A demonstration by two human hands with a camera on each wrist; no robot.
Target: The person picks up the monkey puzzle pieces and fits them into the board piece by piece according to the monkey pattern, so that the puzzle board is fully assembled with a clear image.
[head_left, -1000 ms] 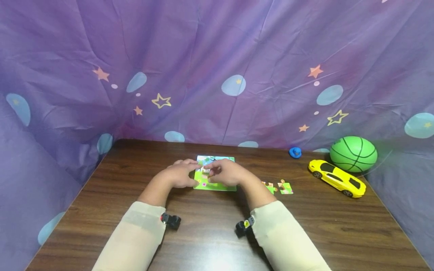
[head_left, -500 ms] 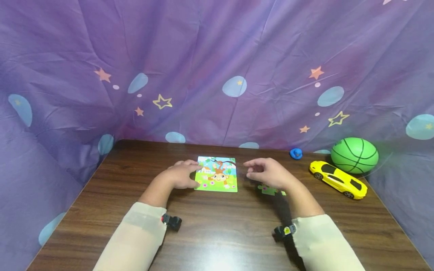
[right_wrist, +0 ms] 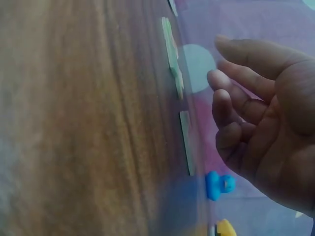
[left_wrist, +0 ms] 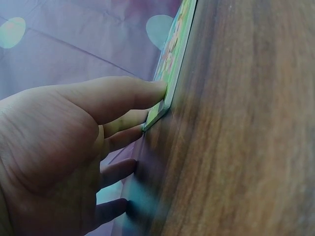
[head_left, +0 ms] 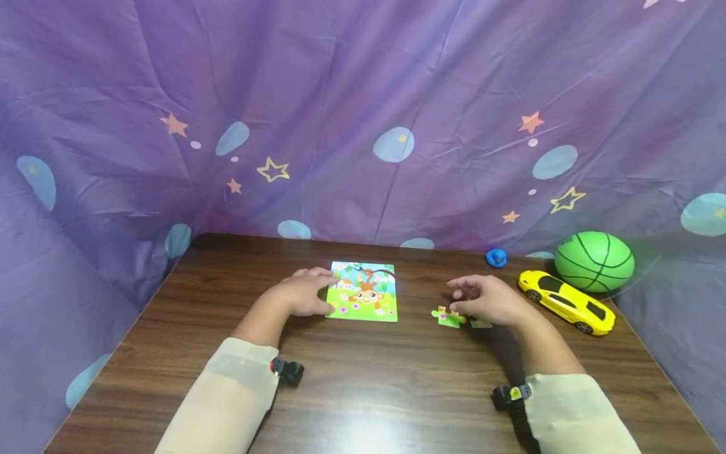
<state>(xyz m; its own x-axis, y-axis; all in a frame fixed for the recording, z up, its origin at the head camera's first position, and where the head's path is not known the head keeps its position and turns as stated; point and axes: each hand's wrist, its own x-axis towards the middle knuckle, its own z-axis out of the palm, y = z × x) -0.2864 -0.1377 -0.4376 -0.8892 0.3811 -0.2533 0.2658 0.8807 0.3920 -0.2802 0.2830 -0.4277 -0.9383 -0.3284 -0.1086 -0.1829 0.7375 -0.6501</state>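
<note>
A square picture puzzle [head_left: 368, 293] with an upside-down monkey lies mid-table. My left hand [head_left: 300, 293] rests at its left side, fingers extended. In the left wrist view its thumb [left_wrist: 133, 92] lies on the puzzle's face, with fingertips along the edge and tabletop. To the right, my right hand [head_left: 490, 301] hovers over two loose green jigsaw pieces, fingers loosely bent and nothing between them. The nearer jigsaw piece [head_left: 448, 317] shows well; the other piece [head_left: 482, 324] is partly hidden under the hand. Both pieces appear edge-on in the right wrist view, apart from the fingers.
A yellow toy car [head_left: 566, 302] stands right of my right hand, with a green ball [head_left: 593, 261] behind it. Near the back edge sits a small blue rubber duck [head_left: 496, 258]. A purple patterned cloth [head_left: 340, 126] hangs behind the brown wooden table [head_left: 340, 372].
My right hand has moved right, away from over the puzzle to above the loose pieces, uncovering the monkey picture. My left hand has stayed at the puzzle's left side.
</note>
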